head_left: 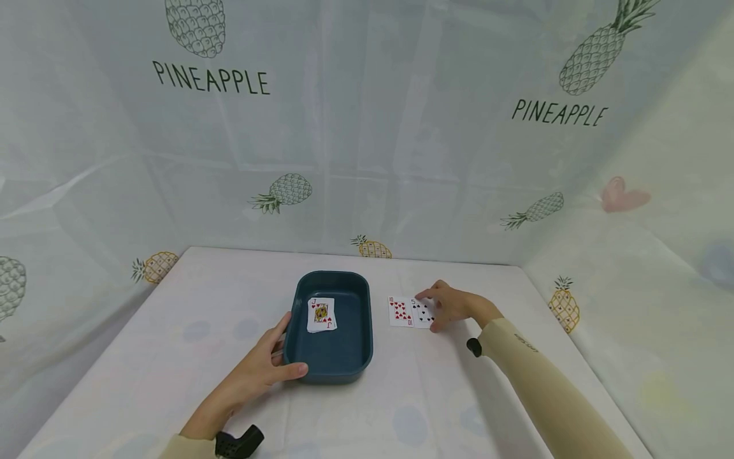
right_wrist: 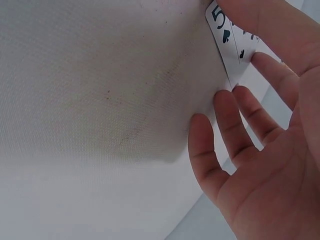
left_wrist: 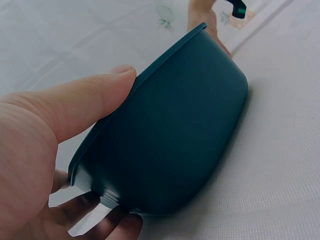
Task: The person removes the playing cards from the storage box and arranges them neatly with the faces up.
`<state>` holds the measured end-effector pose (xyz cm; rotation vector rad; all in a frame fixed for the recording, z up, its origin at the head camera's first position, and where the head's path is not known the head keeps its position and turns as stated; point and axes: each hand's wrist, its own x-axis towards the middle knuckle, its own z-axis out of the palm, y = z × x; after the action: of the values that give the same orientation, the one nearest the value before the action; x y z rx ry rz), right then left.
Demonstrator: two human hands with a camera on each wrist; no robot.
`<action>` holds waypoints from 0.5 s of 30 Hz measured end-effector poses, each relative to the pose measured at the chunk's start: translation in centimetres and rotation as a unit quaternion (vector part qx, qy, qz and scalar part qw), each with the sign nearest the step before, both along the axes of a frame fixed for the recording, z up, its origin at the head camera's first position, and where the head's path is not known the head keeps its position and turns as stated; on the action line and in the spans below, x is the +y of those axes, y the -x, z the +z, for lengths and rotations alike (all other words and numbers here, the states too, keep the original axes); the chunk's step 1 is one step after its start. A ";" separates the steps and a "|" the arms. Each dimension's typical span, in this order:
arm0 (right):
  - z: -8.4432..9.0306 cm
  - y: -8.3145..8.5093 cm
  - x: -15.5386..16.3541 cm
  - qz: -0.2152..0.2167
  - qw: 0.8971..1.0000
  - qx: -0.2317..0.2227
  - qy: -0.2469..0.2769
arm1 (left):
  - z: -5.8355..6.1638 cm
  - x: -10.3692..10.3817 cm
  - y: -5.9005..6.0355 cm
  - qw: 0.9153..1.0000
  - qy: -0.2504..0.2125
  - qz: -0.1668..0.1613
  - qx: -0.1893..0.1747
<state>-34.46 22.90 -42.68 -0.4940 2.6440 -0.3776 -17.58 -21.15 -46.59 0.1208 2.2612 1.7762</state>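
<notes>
A dark teal tray (head_left: pixel 329 378) stands on the white-covered table. My left hand (head_left: pixel 265 362) grips its near left corner, thumb over the rim and fingers around the outer wall. A jack playing card (head_left: pixel 321 315) lies face up inside the tray, at its left. To the right of the tray, a red ten card (head_left: pixel 400 312) lies flat, edge to edge with a five of spades (head_left: pixel 423 313). My right hand (head_left: pixel 453 304) reaches over the five, thumb and index finger spread at its edges. In the right wrist view, the other fingers (right_wrist: pixel 201 150) stay loosely extended beside the card.
A white cloth with pineapple prints hangs behind the table (head_left: pixel 229 280) and at both sides. The table's back edge runs close behind the tray and cards. Each wrist wears a dark band (head_left: pixel 239 441) with a small black device.
</notes>
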 end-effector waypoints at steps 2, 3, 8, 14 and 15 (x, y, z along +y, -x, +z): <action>-0.1 0.1 0.0 0.000 1.000 0.000 -0.001 | 0.0 0.0 0.0 1.000 -0.003 0.000 -0.001; -0.1 0.1 0.0 0.001 1.000 0.000 -0.001 | 0.0 0.0 0.0 1.000 -0.003 0.001 -0.002; -0.2 0.2 0.1 -0.001 1.000 0.001 0.001 | 0.1 0.1 -0.1 1.000 0.001 0.003 -0.004; -0.2 0.2 0.2 0.000 1.000 0.003 0.006 | 0.0 0.0 0.0 1.000 -0.001 0.001 -0.003; -0.2 0.1 0.2 0.000 1.000 0.003 0.007 | 0.0 0.0 0.0 1.000 -0.002 0.001 -0.003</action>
<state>-34.61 23.13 -42.91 -0.5002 2.6487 -0.3944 -17.58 -21.10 -46.58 0.1125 2.2549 1.7795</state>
